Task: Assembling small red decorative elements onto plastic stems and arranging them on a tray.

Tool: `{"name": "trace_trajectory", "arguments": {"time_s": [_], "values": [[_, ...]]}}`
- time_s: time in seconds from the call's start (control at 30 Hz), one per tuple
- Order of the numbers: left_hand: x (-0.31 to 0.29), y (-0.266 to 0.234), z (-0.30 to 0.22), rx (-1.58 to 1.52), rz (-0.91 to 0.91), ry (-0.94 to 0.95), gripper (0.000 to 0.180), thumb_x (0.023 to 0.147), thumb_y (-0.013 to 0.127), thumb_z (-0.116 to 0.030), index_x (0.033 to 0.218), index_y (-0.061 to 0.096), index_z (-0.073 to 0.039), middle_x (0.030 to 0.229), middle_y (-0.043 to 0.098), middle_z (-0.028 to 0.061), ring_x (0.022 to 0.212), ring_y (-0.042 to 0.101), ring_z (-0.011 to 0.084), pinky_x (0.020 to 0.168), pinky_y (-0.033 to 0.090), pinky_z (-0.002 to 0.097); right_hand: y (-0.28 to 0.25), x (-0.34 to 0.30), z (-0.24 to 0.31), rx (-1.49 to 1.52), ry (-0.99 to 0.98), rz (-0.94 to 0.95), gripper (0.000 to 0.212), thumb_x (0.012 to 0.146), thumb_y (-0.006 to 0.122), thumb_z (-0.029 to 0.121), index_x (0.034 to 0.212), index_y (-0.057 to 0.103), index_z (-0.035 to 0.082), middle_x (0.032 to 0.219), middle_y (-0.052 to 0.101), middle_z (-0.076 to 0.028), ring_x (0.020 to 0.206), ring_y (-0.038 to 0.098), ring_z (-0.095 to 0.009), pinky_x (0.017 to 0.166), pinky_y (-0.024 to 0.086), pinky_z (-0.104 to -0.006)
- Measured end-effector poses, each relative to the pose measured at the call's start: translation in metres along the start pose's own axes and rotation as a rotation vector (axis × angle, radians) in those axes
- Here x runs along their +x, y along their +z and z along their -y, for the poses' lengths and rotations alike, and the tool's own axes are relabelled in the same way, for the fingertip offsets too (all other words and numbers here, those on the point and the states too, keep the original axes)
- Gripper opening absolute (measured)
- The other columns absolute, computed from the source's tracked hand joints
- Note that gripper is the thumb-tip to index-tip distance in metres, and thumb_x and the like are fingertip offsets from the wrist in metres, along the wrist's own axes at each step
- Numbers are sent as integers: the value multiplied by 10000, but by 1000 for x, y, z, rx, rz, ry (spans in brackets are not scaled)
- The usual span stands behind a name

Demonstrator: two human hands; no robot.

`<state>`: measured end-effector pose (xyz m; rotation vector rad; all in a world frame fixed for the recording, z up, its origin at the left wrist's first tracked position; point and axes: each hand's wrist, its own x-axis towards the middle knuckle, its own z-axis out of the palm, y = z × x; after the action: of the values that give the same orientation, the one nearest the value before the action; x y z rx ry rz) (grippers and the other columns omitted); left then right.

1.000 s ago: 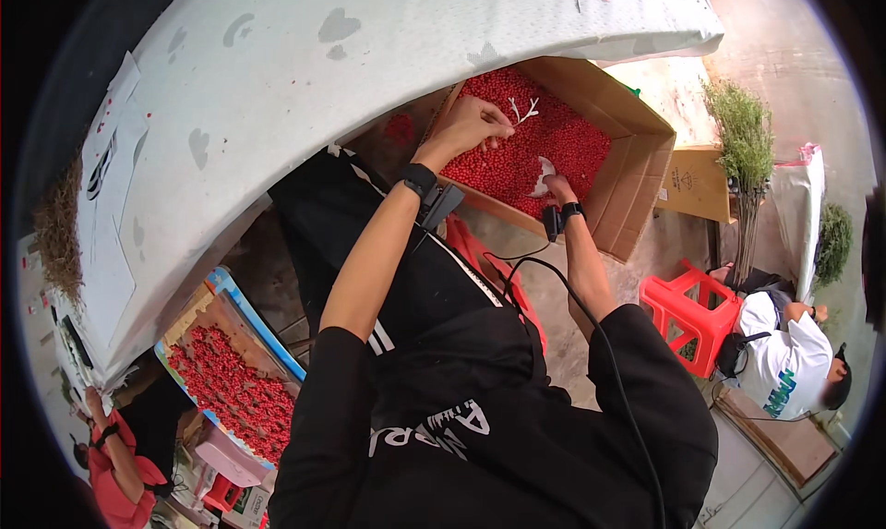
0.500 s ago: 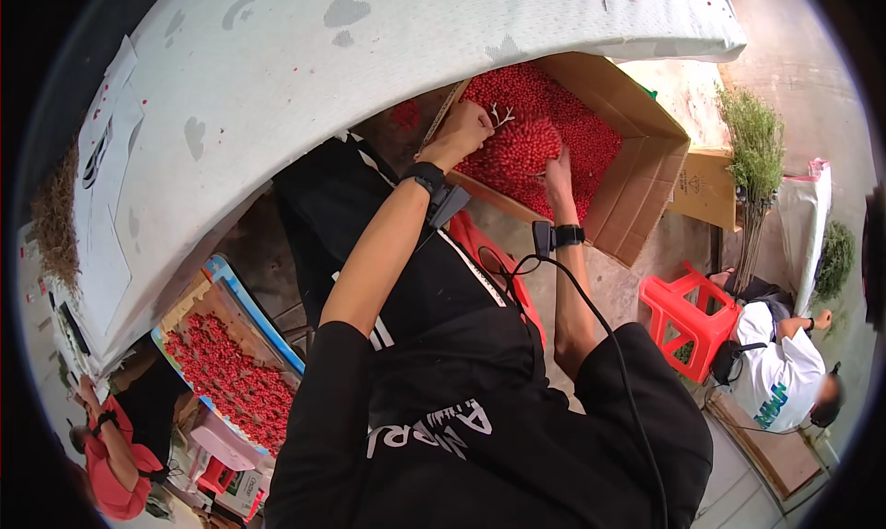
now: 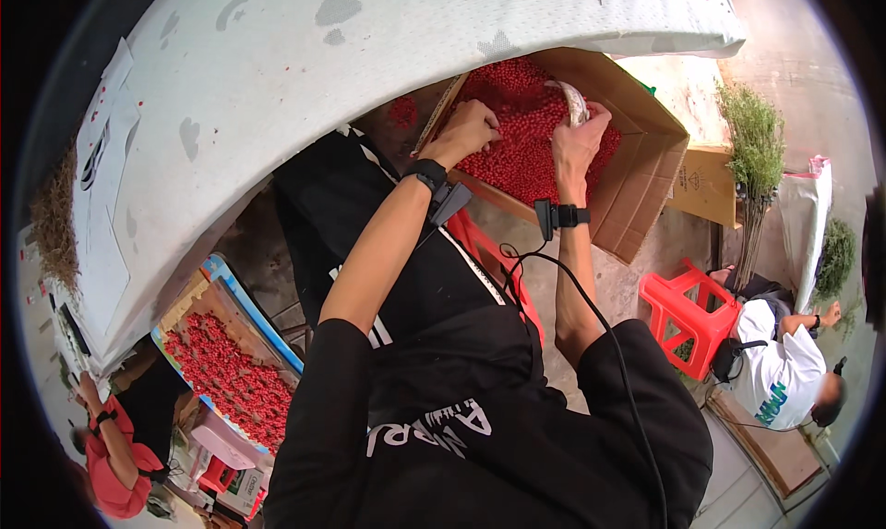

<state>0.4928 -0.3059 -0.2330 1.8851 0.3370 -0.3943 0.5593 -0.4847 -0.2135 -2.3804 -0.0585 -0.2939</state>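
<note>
A cardboard box (image 3: 637, 183) full of small red berries (image 3: 521, 160) stands in front of me. Over its right part, my right hand (image 3: 580, 141) grips a shallow pale dish (image 3: 574, 104), tilted so that mostly its curved rim and whitish side show. Whether anything is left in the dish cannot be seen. At the box's left side, my left hand (image 3: 471, 130) hovers low over the berries, its fingers curled together. What lies between those fingertips, if anything, is hidden.
A cloth-covered table (image 3: 305, 58) overhangs the box's far left. To the left is a tray (image 3: 226, 377) of red berries. A red stool (image 3: 688, 317), bundled green stems (image 3: 752, 141) and a seated person (image 3: 780, 363) are at right; another person (image 3: 120, 455) is lower left.
My right hand has raised and tipped the dish, and the mound of berries it carried is gone from it. The white branched sprig at my left hand no longer shows.
</note>
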Motion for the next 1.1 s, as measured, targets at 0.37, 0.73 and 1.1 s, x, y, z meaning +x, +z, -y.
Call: {"name": "trace_trajectory", "arguments": {"time_s": [0.37, 0.73, 1.1], "values": [[6, 4, 9, -168, -73, 12, 107, 773, 716, -30, 828, 660, 44, 685, 665, 107, 589, 641, 146, 528, 506, 280, 81, -28, -242, 345, 329, 300, 470, 791, 386, 24, 1244, 481, -62, 1262, 519, -252, 1107, 549, -319, 907, 444, -415], [15, 8, 19, -86, -198, -70, 82, 736, 733, -16, 747, 659, 18, 769, 671, 171, 708, 666, 256, 631, 532, 361, 59, -53, -165, 697, 554, 512, 521, 790, 347, -15, 1297, 469, 6, 1269, 543, -166, 1113, 546, -264, 943, 423, -341], [16, 14, 21, 31, -300, -72, 73, 753, 704, -21, 755, 645, 22, 750, 658, 161, 668, 645, 242, 614, 516, 346, -22, -23, -14, 196, -72, 74, 457, 768, 405, -44, 1221, 460, -47, 1187, 507, -230, 1096, 515, -367, 958, 400, -408]]}}
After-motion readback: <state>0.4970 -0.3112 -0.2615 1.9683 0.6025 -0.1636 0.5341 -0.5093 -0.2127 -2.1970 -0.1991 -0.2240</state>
